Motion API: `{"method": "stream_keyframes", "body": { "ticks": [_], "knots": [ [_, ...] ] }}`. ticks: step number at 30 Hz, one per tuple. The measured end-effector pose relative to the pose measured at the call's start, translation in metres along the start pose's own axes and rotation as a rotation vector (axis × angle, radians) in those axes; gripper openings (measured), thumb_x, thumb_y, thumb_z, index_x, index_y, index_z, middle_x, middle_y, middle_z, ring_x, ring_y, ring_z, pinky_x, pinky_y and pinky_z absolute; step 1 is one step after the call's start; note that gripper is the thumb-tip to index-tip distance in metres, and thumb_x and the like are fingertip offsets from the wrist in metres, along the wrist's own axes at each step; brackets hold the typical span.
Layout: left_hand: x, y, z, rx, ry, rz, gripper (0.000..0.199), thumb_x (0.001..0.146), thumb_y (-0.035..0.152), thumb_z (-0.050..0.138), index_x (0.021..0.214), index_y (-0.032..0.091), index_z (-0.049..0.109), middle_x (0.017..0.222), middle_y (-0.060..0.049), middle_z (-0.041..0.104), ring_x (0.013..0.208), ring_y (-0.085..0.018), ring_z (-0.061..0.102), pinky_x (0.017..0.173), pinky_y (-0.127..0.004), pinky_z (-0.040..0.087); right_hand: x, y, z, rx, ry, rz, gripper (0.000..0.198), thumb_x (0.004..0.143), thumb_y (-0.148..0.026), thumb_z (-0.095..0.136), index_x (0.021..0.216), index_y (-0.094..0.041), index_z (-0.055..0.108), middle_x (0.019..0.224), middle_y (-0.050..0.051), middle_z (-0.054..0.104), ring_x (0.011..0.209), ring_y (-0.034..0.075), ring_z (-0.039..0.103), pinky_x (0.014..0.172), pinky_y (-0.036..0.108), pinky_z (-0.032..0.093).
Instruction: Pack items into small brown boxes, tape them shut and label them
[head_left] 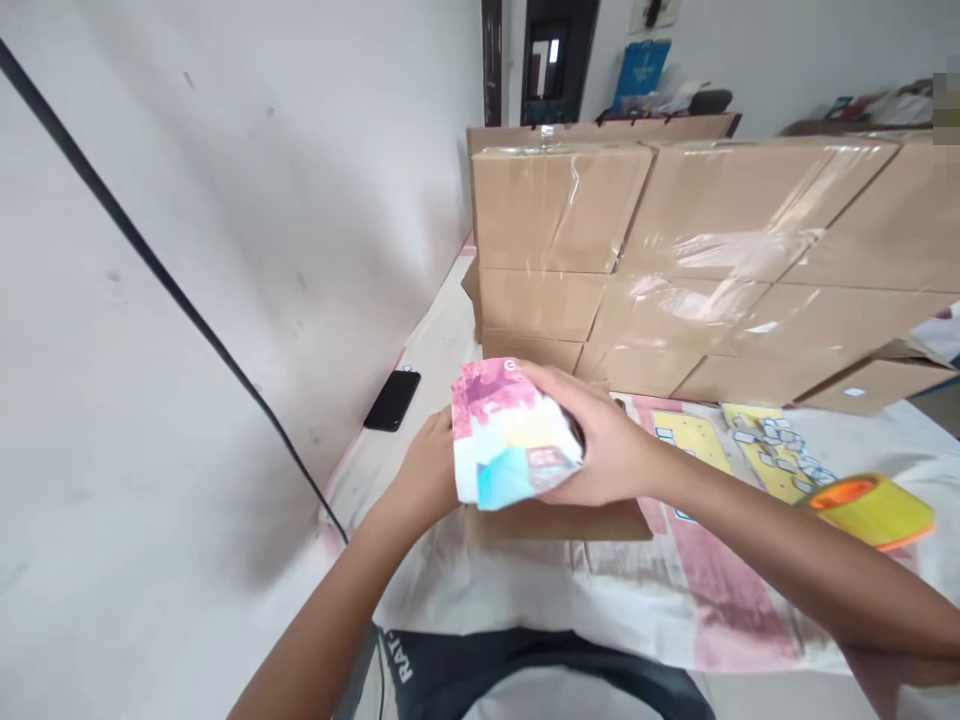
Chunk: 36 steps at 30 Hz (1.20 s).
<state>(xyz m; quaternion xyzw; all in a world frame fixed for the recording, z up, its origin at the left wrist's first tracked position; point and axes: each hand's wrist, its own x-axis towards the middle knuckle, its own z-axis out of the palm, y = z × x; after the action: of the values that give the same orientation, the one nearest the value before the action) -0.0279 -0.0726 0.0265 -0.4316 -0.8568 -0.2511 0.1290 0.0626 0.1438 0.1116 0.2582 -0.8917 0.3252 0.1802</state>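
Observation:
A pink, white and light-blue printed packet (510, 430) is held up in the middle of the head view. My right hand (600, 440) is closed around its right side, thumb along the upper edge and fingers underneath. My left hand (433, 460) is at the packet's left edge, its fingers hidden behind the packet, so its grip cannot be made out. Below both hands lies a brown cardboard box (570, 522), mostly covered by the packet and hands.
Taped cardboard boxes (690, 240) stand stacked like a wall behind. A black phone (392, 400) lies at left by the white wall. To the right are yellow sheets (690, 440) with small white tags (780, 445) and a yellow tape roll (877, 510). A black cable (165, 260) crosses the left.

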Motion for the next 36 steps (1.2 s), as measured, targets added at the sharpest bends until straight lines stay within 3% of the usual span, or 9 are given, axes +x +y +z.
{"method": "stream_keyframes", "body": {
  "ticks": [5, 9, 14, 18, 22, 27, 31, 34, 36],
  "knots": [
    [-0.003, -0.001, -0.004, -0.031, -0.221, -0.143, 0.036, 0.084, 0.024, 0.063, 0.12, 0.025, 0.06, 0.127, -0.009, 0.066, 0.126, -0.029, 0.058, 0.112, -0.047, 0.041, -0.004, 0.027, 0.028, -0.378, -0.201, 0.045, 0.088, 0.076, -0.041, 0.075, 0.153, -0.023, 0.037, 0.124, 0.014, 0.058, 0.114, 0.033, 0.058, 0.092, 0.043, 0.048],
    [-0.011, -0.004, 0.004, -0.197, -0.207, -0.261, 0.056, 0.083, 0.029, 0.064, 0.135, 0.025, 0.044, 0.135, -0.008, 0.061, 0.142, -0.027, 0.044, 0.113, -0.042, 0.039, -0.009, 0.04, 0.029, -0.527, -0.481, 0.157, 0.09, 0.073, -0.043, 0.077, 0.153, -0.023, 0.039, 0.115, 0.015, 0.062, 0.099, 0.033, 0.062, 0.074, 0.037, 0.047],
    [-0.017, -0.005, 0.013, -0.293, -0.165, -0.287, 0.039, 0.086, 0.03, 0.06, 0.123, 0.025, 0.047, 0.14, -0.009, 0.057, 0.148, -0.026, 0.035, 0.117, -0.044, 0.035, -0.007, 0.049, 0.043, -0.549, -0.626, 0.321, 0.098, 0.069, -0.044, 0.081, 0.154, -0.022, 0.038, 0.114, 0.017, 0.066, 0.096, 0.035, 0.065, 0.067, 0.035, 0.047],
    [-0.015, -0.006, 0.015, -0.333, -0.161, -0.294, 0.027, 0.086, 0.029, 0.059, 0.11, 0.025, 0.048, 0.143, -0.011, 0.056, 0.147, -0.027, 0.037, 0.116, -0.047, 0.036, 0.0, 0.056, 0.061, -0.602, -0.715, 0.358, 0.097, 0.067, -0.04, 0.084, 0.152, -0.022, 0.041, 0.117, 0.019, 0.065, 0.095, 0.037, 0.067, 0.069, 0.038, 0.05],
    [-0.015, -0.005, 0.014, -0.358, -0.158, -0.3, 0.027, 0.087, 0.03, 0.057, 0.112, 0.024, 0.049, 0.143, -0.012, 0.055, 0.147, -0.029, 0.036, 0.116, -0.052, 0.036, 0.005, 0.061, 0.071, -0.602, -0.884, 0.381, 0.09, 0.072, -0.04, 0.078, 0.151, -0.019, 0.04, 0.12, 0.021, 0.063, 0.093, 0.037, 0.069, 0.069, 0.04, 0.053],
    [-0.016, -0.005, 0.016, -0.399, -0.154, -0.317, 0.046, 0.089, 0.028, 0.053, 0.134, 0.024, 0.044, 0.131, -0.01, 0.06, 0.147, -0.027, 0.036, 0.117, -0.05, 0.035, 0.004, 0.06, 0.072, -0.495, -0.952, 0.459, 0.093, 0.079, -0.039, 0.071, 0.158, -0.019, 0.027, 0.134, 0.021, 0.056, 0.108, 0.039, 0.065, 0.078, 0.044, 0.055],
    [-0.016, -0.006, 0.016, -0.379, -0.127, -0.302, 0.05, 0.09, 0.028, 0.053, 0.138, 0.026, 0.042, 0.133, -0.008, 0.06, 0.139, -0.027, 0.047, 0.112, -0.047, 0.042, 0.005, 0.06, 0.066, -0.425, -1.025, 0.554, 0.092, 0.085, -0.037, 0.064, 0.162, -0.024, 0.015, 0.143, 0.02, 0.05, 0.112, 0.04, 0.063, 0.077, 0.047, 0.056],
    [-0.018, -0.005, 0.014, -0.374, -0.099, -0.27, 0.039, 0.09, 0.027, 0.054, 0.129, 0.025, 0.047, 0.143, -0.008, 0.056, 0.139, -0.026, 0.048, 0.112, -0.047, 0.043, 0.002, 0.051, 0.046, -0.33, -0.965, 0.519, 0.077, 0.089, -0.04, 0.06, 0.158, -0.028, 0.029, 0.139, 0.016, 0.056, 0.109, 0.038, 0.065, 0.078, 0.047, 0.057],
    [-0.02, -0.003, 0.014, -0.361, -0.073, -0.242, 0.026, 0.091, 0.027, 0.054, 0.117, 0.025, 0.051, 0.149, -0.009, 0.052, 0.142, -0.026, 0.044, 0.114, -0.048, 0.041, -0.009, 0.041, 0.022, -0.218, -0.769, 0.407, 0.057, 0.094, -0.041, 0.056, 0.149, -0.029, 0.046, 0.136, 0.012, 0.06, 0.113, 0.033, 0.065, 0.089, 0.046, 0.055]
  ]
}}
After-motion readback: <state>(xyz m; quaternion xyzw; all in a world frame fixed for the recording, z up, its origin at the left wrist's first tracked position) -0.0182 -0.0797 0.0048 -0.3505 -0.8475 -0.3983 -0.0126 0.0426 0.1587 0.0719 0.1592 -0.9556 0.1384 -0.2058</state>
